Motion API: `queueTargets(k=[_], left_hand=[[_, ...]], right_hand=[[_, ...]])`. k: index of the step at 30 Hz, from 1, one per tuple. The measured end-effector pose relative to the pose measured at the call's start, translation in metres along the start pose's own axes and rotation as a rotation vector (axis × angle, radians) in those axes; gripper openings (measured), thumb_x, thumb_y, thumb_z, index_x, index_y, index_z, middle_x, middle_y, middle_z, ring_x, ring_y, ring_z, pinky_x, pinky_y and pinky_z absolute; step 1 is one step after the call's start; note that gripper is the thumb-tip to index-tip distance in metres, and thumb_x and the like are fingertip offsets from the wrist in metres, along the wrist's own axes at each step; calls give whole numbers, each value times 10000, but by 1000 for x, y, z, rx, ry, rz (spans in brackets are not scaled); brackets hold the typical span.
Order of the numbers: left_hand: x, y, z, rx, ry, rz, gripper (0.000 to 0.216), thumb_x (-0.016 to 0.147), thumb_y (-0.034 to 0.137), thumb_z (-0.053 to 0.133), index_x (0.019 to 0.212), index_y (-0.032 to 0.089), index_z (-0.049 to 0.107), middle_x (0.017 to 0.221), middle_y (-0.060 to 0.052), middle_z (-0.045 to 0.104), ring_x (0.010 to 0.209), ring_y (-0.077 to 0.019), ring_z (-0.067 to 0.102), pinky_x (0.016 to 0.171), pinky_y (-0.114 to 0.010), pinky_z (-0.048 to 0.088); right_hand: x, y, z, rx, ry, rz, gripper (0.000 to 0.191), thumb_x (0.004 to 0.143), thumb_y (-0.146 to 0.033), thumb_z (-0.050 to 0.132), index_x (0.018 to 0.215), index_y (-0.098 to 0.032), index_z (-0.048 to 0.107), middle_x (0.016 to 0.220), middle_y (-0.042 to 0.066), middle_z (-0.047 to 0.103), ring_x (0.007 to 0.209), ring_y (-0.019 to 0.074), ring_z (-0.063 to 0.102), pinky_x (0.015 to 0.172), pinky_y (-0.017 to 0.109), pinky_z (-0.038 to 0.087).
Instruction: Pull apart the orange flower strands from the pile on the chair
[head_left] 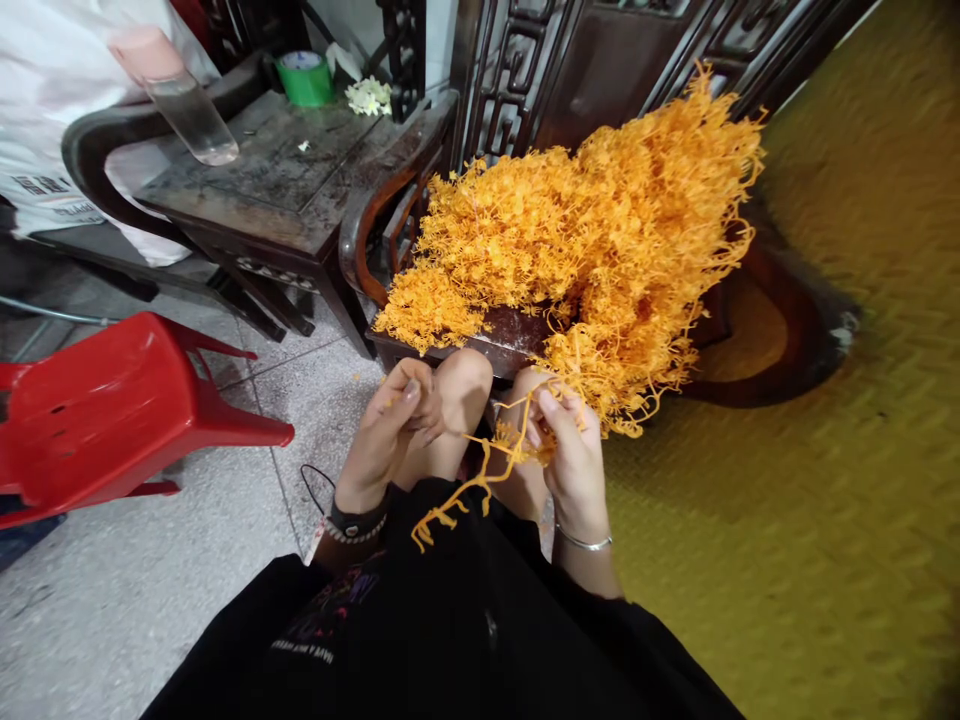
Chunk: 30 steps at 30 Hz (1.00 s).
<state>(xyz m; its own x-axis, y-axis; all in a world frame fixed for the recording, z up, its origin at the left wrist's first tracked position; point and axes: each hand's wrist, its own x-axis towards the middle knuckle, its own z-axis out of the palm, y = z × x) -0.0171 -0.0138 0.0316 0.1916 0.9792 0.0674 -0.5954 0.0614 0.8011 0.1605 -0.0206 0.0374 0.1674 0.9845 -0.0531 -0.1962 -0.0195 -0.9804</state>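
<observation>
Over my lap, my right hand (566,435) pinches a thin, branching orange sprig (484,475). Its bare, forked end hangs down to the left over my black shirt. My left hand (397,425) is closed with thumb and fingertips together, level with the right. One thin side strand of the sprig reaches close to the left fingers; what they grip is too small to make out. Just beyond my knees, a big heap of orange frilly strands (592,230) lies on a dark carved wooden chair (514,335). Part of it spills down beside my right hand.
To the left stands a red plastic stool (120,410). A dark wooden side table (262,180) bears a pink-capped bottle (187,110), green tape roll (305,80) and pale flowers (369,97). White bags (56,110) sit behind. A yellow textured surface (787,530) fills the right.
</observation>
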Motion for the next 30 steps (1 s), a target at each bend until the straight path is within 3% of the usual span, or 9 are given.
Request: queueTargets(k=[3,7,9,11,17,20,23,27,30], left_hand=[[-17,6,5,206,13,273,318,886,492,536,739,210,531,532,55,338,455,-84,328,457,-225,336],[-30,8,22,629,-192,662,290,808,526,633,723,249,646,519,15,536,467,-128,474,480,-277,390],[-27,4,29,899,-249,645,189,781,433,701,857,260,706,637,-12,664,563,-163,583,544,-301,456],[-18,-5,31,1058,-218,568,206,798,343,701,976,240,715,805,-44,736,702,-185,654,657,-320,508],[8,-32,9,1060,44,456,147,839,328,653,878,217,740,817,-36,752,719,-157,658,712,-297,509],[12,-35,-1,1119,108,388,182,859,344,623,917,213,737,904,-54,756,800,-176,666,740,-309,495],[11,-35,-3,1108,142,408,164,873,316,608,890,211,733,877,-41,755,760,-159,657,710,-290,479],[6,-38,5,1028,95,462,127,843,297,648,891,207,723,832,-31,742,722,-146,639,706,-285,475],[3,-44,13,1033,-8,434,246,787,340,707,1010,236,696,830,-18,720,758,-162,634,723,-299,474]], right_hand=[[4,2,0,-84,40,-79,378,829,-427,650,603,-197,453,528,-59,378,457,73,321,455,249,247],[8,5,1,-134,97,-111,407,822,-437,659,603,-205,408,497,-74,345,439,70,282,447,248,222],[9,5,3,-120,115,-102,379,819,-434,664,635,-208,422,507,-78,351,442,71,279,451,248,229],[9,2,3,-76,110,-94,339,827,-419,658,669,-210,442,514,-78,369,452,75,297,470,249,251],[10,-3,-5,28,-99,-19,282,890,-486,503,833,-218,568,480,-72,394,440,99,340,491,267,271],[10,-4,-9,82,-126,-10,315,923,-468,431,888,-213,613,480,-58,412,450,110,355,515,278,307],[12,-3,-9,155,-135,18,335,931,-443,405,910,-206,640,482,-43,426,475,125,379,549,287,345],[13,-3,-5,239,-121,68,354,926,-435,405,976,-192,658,517,-34,439,527,132,422,577,286,377],[12,-3,-2,246,-112,69,328,923,-413,419,1008,-202,655,593,-21,486,582,131,477,612,283,410]])
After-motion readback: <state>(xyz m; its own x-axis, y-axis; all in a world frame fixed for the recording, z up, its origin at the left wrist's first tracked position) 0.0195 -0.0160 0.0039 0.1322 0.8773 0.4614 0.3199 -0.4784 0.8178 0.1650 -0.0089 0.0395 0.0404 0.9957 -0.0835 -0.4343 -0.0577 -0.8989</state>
